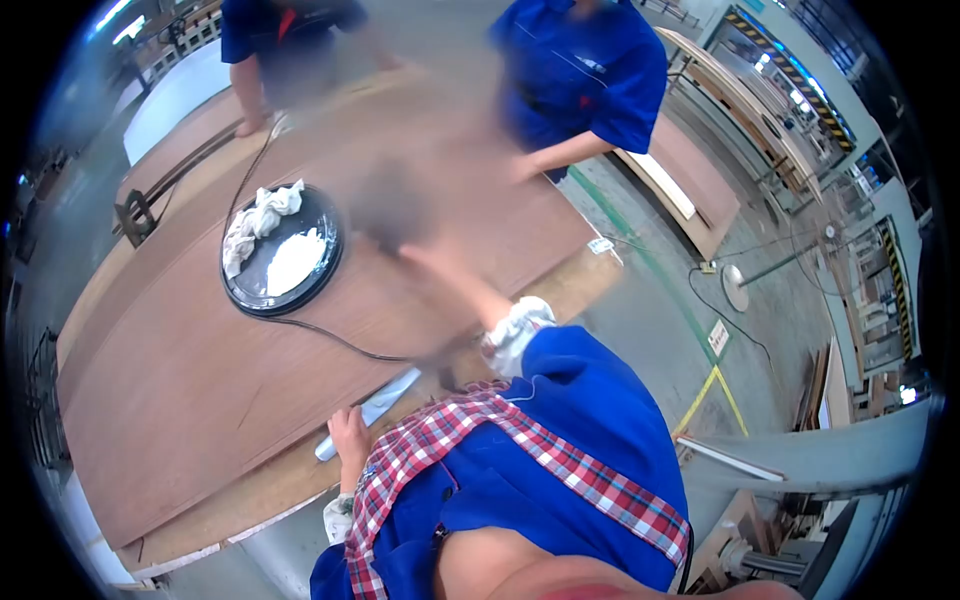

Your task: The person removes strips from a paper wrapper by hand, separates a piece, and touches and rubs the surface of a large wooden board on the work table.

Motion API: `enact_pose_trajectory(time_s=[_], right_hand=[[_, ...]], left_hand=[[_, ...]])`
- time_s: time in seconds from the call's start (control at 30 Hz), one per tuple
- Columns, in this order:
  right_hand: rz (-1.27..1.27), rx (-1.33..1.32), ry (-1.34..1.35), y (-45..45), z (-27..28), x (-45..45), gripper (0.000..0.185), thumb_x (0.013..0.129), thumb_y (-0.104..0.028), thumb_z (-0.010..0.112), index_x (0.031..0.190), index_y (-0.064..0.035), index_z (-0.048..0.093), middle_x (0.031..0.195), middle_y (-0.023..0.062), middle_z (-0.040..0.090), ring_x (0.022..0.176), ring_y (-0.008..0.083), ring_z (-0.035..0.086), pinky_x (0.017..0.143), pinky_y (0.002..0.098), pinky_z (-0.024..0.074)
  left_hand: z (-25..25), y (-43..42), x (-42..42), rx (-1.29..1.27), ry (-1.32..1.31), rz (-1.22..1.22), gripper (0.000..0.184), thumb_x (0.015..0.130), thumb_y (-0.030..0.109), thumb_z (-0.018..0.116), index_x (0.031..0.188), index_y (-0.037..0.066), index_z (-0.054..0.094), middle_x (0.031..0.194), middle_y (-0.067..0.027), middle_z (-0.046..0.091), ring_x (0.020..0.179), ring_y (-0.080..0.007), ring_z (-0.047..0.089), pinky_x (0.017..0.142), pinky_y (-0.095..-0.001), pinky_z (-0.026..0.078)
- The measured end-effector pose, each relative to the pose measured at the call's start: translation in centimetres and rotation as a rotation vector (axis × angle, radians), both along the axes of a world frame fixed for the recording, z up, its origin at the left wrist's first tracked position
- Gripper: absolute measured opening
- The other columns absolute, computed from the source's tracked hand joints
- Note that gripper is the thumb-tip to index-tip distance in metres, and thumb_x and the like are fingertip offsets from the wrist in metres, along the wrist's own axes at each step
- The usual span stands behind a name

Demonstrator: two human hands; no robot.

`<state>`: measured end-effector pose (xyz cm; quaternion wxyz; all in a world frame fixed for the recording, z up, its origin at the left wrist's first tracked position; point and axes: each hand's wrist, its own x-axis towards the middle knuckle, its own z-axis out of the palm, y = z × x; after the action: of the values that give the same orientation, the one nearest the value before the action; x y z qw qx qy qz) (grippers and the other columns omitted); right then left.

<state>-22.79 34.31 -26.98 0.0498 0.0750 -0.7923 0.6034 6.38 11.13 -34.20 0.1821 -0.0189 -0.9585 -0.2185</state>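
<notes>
A large brown wood panel lies across the bench in front of me. At its near edge, my left hand has its fingers curled over a pale bluish strip. Stretched out over the panel, my right hand is smeared by blur. Just beyond it is a dark blurred shape whose kind I cannot make out; whether I hold it does not show. Left of that hand sits a round black tray with a crumpled white cloth and a white patch of material.
Two people in blue shirts stand at the far side, one left, one right, arms reaching to the panel. A black cord runs around the tray. Stacked boards and a round-based stand are at the right.
</notes>
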Motion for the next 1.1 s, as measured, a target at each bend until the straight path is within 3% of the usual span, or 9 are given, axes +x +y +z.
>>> enact_pose_trajectory(time_s=[0.13, 0.23, 0.3, 0.43, 0.53, 0.6, 0.8, 0.87, 1.1], right_hand=[[0.072, -0.294, 0.016, -1.3, -2.1, -4.0, 0.052, 0.063, -0.022, 0.080, 0.104, 0.0005, 0.058, 0.093, 0.0075, 0.064, 0.083, 0.0167, 0.060, 0.077, 0.0310, 0.0475], [0.231, -0.401, -0.430, -1.3, -5.1, -6.3, 0.047, 0.068, -0.031, 0.077, 0.103, -0.0041, 0.060, 0.085, 0.0018, 0.062, 0.065, 0.0093, 0.056, 0.052, 0.0224, 0.0465], [0.071, -0.179, -0.377, -1.2, -7.8, -7.7, 0.049, 0.066, -0.030, 0.078, 0.102, -0.0029, 0.060, 0.084, 0.0040, 0.063, 0.064, 0.0115, 0.057, 0.052, 0.0260, 0.0464], [-0.098, -0.271, 0.170, -3.8, -5.7, -1.9, 0.043, 0.067, -0.025, 0.077, 0.099, -0.0020, 0.060, 0.082, 0.0049, 0.062, 0.064, 0.0126, 0.057, 0.052, 0.0274, 0.0473], [-0.072, -0.520, -0.350, 0.2, -1.7, 4.0, 0.043, 0.070, -0.023, 0.076, 0.103, -0.0006, 0.059, 0.086, 0.0057, 0.063, 0.071, 0.0122, 0.059, 0.053, 0.0237, 0.0477], [-0.097, -0.485, -0.398, 2.8, -3.2, 6.1, 0.041, 0.072, -0.021, 0.075, 0.104, 0.0007, 0.058, 0.088, 0.0058, 0.063, 0.075, 0.0126, 0.060, 0.055, 0.0216, 0.0490], [-0.485, -0.758, -0.251, 8.5, -1.0, 12.4, 0.038, 0.076, -0.009, 0.070, 0.109, -0.0017, 0.053, 0.098, 0.0094, 0.058, 0.082, 0.0161, 0.060, 0.059, 0.0296, 0.0552], [-0.611, -0.723, -0.207, 10.3, -1.3, 12.7, 0.026, 0.077, -0.001, 0.065, 0.100, -0.0019, 0.053, 0.093, 0.0065, 0.052, 0.085, 0.0200, 0.059, 0.060, 0.0412, 0.0575], [-0.969, -0.645, -0.155, 13.6, -3.8, 13.7, 0.025, 0.076, -0.011, 0.068, 0.095, -0.0042, 0.053, 0.088, 0.0040, 0.050, 0.078, 0.0160, 0.056, 0.050, 0.0322, 0.0563]], left_hand=[[-1.8, -1.1, 0.4, -0.048, -0.015, -0.015, 0.024, 0.070, 0.001, 0.055, 0.094, 0.003, 0.059, 0.089, -0.0097, 0.059, 0.082, -0.0271, 0.053, 0.071, -0.0388, 0.039], [-2.1, -1.1, 0.5, -0.036, -0.053, 0.020, 0.024, 0.073, 0.001, 0.054, 0.097, 0.002, 0.059, 0.087, -0.0113, 0.060, 0.081, -0.0275, 0.054, 0.071, -0.0385, 0.040], [-1.6, 0.0, -0.5, -0.003, -0.115, 0.055, 0.021, 0.077, 0.001, 0.054, 0.097, 0.002, 0.059, 0.082, -0.0128, 0.060, 0.079, -0.0281, 0.056, 0.071, -0.0377, 0.042], [0.3, -1.5, 0.1, 0.016, 0.041, 0.060, 0.013, 0.076, 0.002, 0.060, 0.089, 0.003, 0.060, 0.080, -0.0118, 0.061, 0.072, -0.0276, 0.057, 0.064, -0.0366, 0.042], [1.4, -2.0, 0.3, 0.022, 0.015, 0.066, 0.011, 0.077, 0.003, 0.061, 0.088, 0.003, 0.060, 0.076, -0.0117, 0.060, 0.069, -0.0277, 0.056, 0.062, -0.0361, 0.042], [1.9, -2.0, 0.4, 0.029, 0.019, 0.097, 0.011, 0.077, 0.003, 0.061, 0.087, 0.003, 0.060, 0.074, -0.0115, 0.058, 0.067, -0.0282, 0.055, 0.062, -0.0362, 0.041], [1.3, -3.0, -1.6, 0.054, -0.037, 0.107, 0.013, 0.080, 0.002, 0.055, 0.093, 0.002, 0.058, 0.078, -0.0139, 0.056, 0.070, -0.0306, 0.052, 0.062, -0.0379, 0.041], [1.1, -2.9, -3.1, 0.038, -0.023, 0.112, 0.014, 0.080, 0.003, 0.056, 0.093, 0.002, 0.058, 0.080, -0.0136, 0.056, 0.073, -0.0304, 0.053, 0.064, -0.0377, 0.041], [3.2, -1.4, -5.3, 0.069, 0.034, -0.002, 0.012, 0.074, 0.008, 0.065, 0.076, 0.004, 0.054, 0.092, -0.0114, 0.056, 0.085, -0.0284, 0.052, 0.074, -0.0389, 0.039]])
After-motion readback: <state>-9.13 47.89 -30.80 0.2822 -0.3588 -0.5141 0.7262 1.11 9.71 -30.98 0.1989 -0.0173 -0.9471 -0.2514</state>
